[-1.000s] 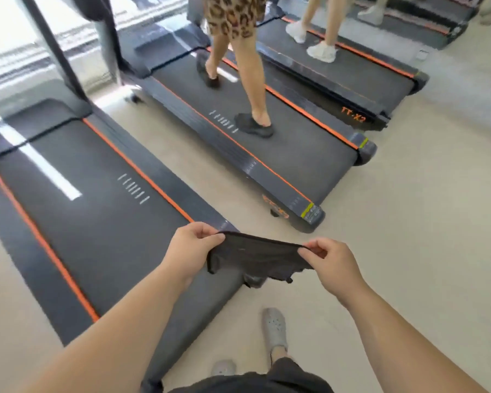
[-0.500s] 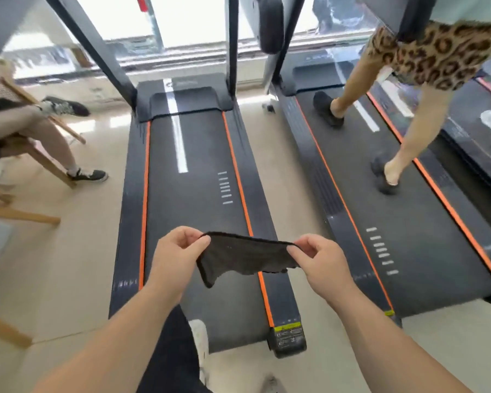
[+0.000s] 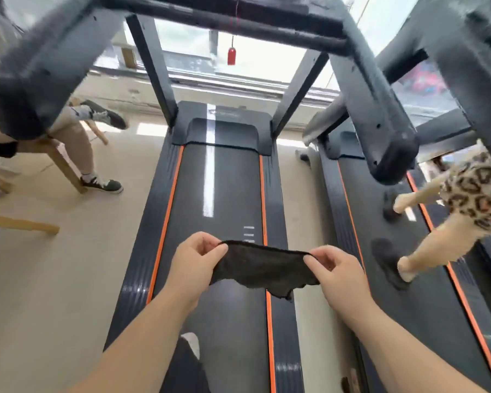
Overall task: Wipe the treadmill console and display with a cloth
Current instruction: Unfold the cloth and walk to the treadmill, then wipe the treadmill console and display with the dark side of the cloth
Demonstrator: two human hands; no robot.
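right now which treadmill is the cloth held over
The treadmill straight ahead, in the middle of the view; the cloth hangs above its belt. The right one carries a walker.

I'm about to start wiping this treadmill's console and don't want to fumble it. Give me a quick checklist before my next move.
1. Grip on dark cloth: ok; left hand and right hand pinch its upper corners.
2. Cloth spread: ok; stretched between the hands.
3. Display in view: not ok; only the console crossbar shows, its underside blurred.
4. Is the treadmill belt stopped: cannot tell.
5. Hands apart from the person on the neighbouring treadmill: ok.
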